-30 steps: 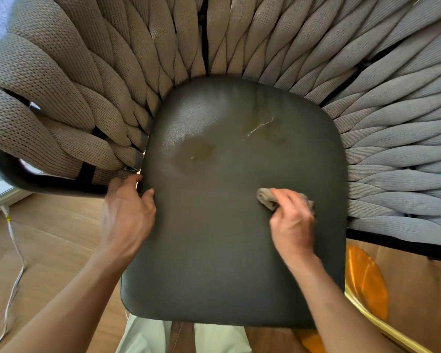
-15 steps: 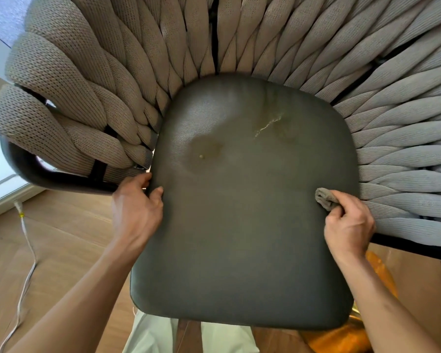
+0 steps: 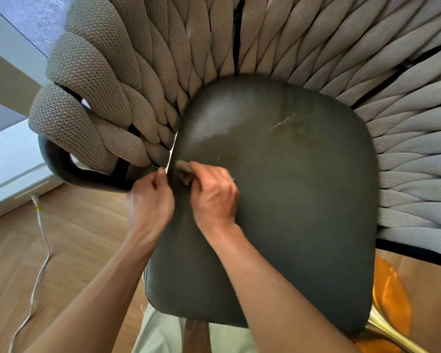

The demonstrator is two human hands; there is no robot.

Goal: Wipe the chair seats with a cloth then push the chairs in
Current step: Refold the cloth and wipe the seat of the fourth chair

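Note:
A chair with a dark leather seat and a woven beige rope back fills the view. The seat shows a pale scratch and dull stains near its back. My right hand grips a small grey-brown cloth and presses it on the seat's left side, close to the edge. My left hand sits at the seat's left edge beside the dark armrest frame, fingers curled around the rim.
Wooden floor lies to the left, with a white cable running across it from the wall base. A window is at far left. A brass chair base and an orange reflection show at lower right.
My right hand swept the cloth from the seat's middle to its right edge, then across to the left edge beside my left hand. The view shifted right; my left hand stayed at the rim.

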